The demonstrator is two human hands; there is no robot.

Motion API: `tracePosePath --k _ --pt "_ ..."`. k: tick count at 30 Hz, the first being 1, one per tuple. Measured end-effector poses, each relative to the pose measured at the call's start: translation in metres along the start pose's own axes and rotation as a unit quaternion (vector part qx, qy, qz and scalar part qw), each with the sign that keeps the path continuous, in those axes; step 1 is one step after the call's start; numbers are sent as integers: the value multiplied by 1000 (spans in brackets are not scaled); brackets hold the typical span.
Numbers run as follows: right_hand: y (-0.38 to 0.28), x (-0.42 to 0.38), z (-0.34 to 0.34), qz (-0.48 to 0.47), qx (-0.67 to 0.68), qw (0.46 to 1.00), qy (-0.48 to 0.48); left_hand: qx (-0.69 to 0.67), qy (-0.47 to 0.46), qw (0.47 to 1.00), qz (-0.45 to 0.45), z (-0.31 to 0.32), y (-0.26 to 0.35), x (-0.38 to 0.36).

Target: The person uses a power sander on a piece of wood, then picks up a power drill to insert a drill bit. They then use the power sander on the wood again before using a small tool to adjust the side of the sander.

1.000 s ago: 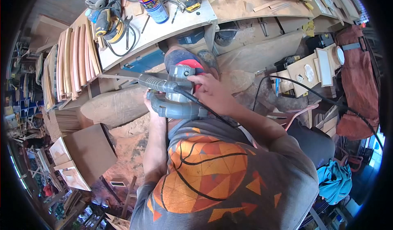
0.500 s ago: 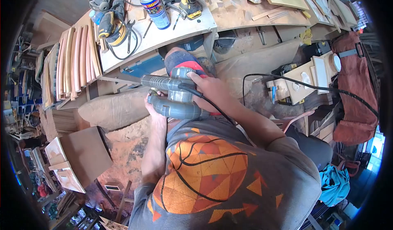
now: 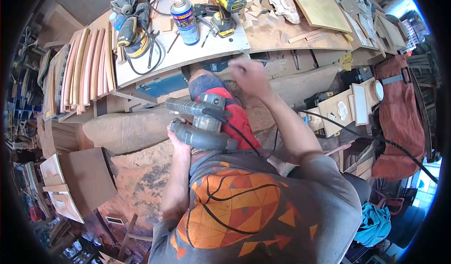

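Observation:
A grey corded power tool, which looks like a hand blower with a round housing and ribbed handle, rests over my lap. My left hand grips its housing from the left side, and some of those fingers are hidden behind it. Beyond the tool, my right hand is raised above my red and blue shorts, apart from the tool. Its fingers curl into a loose fist, and nothing shows in it. From the tool, the black cord runs towards my right forearm.
On the workbench ahead stand a spray can, a yellow drill and a sander. Wood offcuts lie farther right. Curved wooden strips lean at left. A brown board stands low at left.
My right hand has let go of the tool and moved up and away towards the bench. The tool sits slightly lower in view, still in my left hand.

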State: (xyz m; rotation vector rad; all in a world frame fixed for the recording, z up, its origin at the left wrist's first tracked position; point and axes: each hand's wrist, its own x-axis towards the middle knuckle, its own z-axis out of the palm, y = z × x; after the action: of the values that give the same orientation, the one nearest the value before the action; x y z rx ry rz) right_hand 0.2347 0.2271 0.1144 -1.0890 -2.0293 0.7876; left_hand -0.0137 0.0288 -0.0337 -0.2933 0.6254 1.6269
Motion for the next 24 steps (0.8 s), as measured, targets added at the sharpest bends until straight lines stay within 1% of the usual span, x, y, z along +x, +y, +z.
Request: tracePosePath --k 1,2,3,4,5,6,7,8,9,10,11,12,13,17,19,20,22,23,24 --pt "16 23 11 -14 -17 1000 21 22 -10 999 41 2 -5 -1" --pt "25 47 26 43 -79 996 -13 43 -22 995 85 5 -7 1" --pt "33 67 44 98 -139 984 -46 43 -23 995 91 0 -6 4" --pt "45 83 61 94 -135 985 -49 14 -5 996 83 -13 -4 7" --pt "56 98 77 46 -195 979 -39 -17 11 997 77 -21 -1 8" --pt "57 111 85 -3 -254 967 -28 -19 10 996 85 -14 1 2" --pt "61 119 89 -2 -267 961 -71 -18 38 997 64 -8 1 -8" --pt "64 125 94 -10 -264 962 -74 -18 67 997 44 -5 2 -16" --pt "69 131 99 -32 -291 951 -99 -5 41 999 34 -10 7 -15" --pt "74 135 103 -55 -319 938 -124 -11 40 998 42 -16 8 -15" --pt "76 137 103 -90 -315 936 -131 -29 68 995 69 -12 6 -19" --pt "80 139 102 -96 -316 934 -136 -47 99 990 93 -11 2 -23" --pt "83 142 101 -113 -307 933 -151 -58 96 989 98 -20 3 -20" --pt "97 155 94 -176 -261 929 -193 -86 104 986 100 -16 6 -25" --pt "101 157 89 -220 -212 928 -213 5 77 996 47 -16 9 -28" --pt "101 158 88 -224 -211 927 -216 1 77 996 51 -14 9 -27" --pt "101 156 88 -303 -195 911 -200 4 106 993 59 -12 9 -27" --pt "97 155 87 -324 -158 915 -179 5 107 992 61 -12 9 -25" --pt "93 156 86 -323 -157 916 -178 11 108 991 72 -13 9 -24"
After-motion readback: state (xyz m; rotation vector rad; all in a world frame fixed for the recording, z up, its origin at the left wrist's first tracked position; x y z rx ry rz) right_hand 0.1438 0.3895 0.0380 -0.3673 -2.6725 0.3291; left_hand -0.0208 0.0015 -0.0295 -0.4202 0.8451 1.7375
